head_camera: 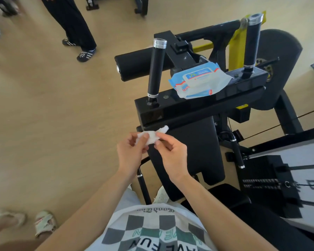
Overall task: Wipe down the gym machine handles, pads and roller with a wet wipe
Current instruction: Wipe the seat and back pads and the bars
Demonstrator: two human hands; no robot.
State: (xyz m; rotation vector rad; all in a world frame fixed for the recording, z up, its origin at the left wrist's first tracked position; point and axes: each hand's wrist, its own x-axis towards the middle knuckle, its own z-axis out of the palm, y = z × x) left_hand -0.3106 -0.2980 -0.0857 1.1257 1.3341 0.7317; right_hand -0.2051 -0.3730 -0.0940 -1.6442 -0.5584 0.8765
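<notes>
Both hands meet in front of the chest, and the small white crumpled wet wipe (153,137) sits between them. The left hand (132,153) pinches one end between thumb and fingertips and the right hand (171,154) pinches the other, with a loose corner poking out past the right fingertips. Neither hand is free: each is closed on the wipe. As I judge it, the step is readying the wipe, opening or refolding it before it touches the machine.

To do this well, draw the two pinches apart so the wad spreads into a flat panel. Then fold it once for a thick damp face that fills the palm, since a bunched wipe only touches with its ridges.

The black padded cushion (188,153) lies directly beneath and just beyond the hands, so it is the closest surface to start on. Beyond the left hand stands the nearer black upright handle with a silver cap (156,69), and behind that the black foam roller (138,65). The second black upright handle (252,40) stands well beyond the right hand, off to its right.

On the handles, wrap the wipe round the grip and slide along its whole length rather than dabbing. The blue-and-white soft pack of wipes (199,79) rests on the glossy black crossbar (198,105) beyond the right hand, handy should this wipe dry out
</notes>
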